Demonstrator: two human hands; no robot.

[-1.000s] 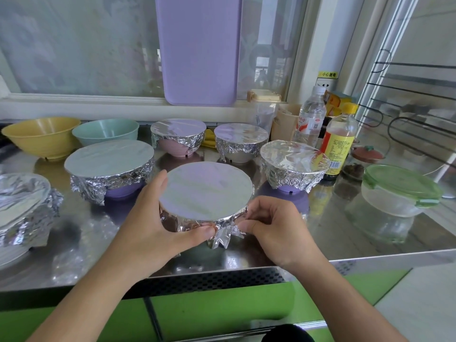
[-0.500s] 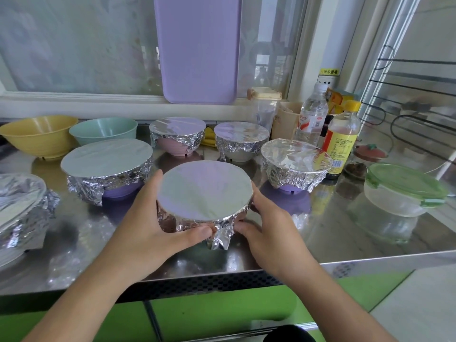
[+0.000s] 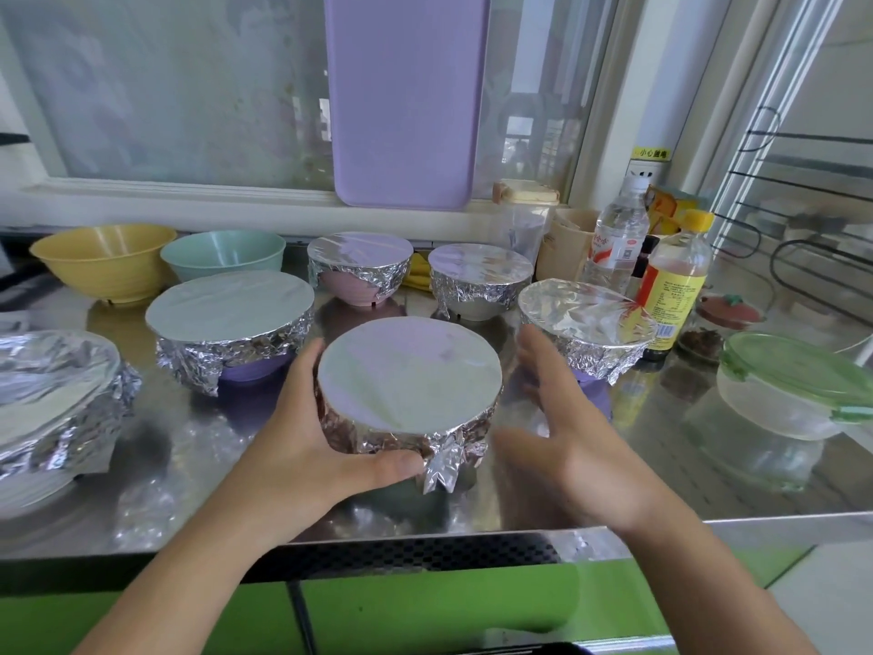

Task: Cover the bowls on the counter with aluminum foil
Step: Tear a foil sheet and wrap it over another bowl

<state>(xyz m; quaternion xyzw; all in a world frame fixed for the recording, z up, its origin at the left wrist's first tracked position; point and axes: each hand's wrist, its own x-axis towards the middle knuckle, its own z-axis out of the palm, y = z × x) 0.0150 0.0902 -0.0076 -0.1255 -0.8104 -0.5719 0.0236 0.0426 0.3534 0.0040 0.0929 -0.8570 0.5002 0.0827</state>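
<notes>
Currently we are gripping the foil-covered bowl (image 3: 409,385) in our left hand (image 3: 302,446) | right hand (image 3: 562,432) spread open, hovering just right, holding nothing | loose foil flap (image 3: 446,458) hanging between both.

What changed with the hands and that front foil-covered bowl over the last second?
The right hand let go of the foil on the front bowl and drew away to the right, fingers now spread and apart from it. The left hand still grips the bowl's near-left side. The bowl and the other bowls stayed put.

Bright daylight thru window (image 3: 165,87), glare on counter (image 3: 614,489), right hand (image 3: 562,446) motion-blurred
</notes>
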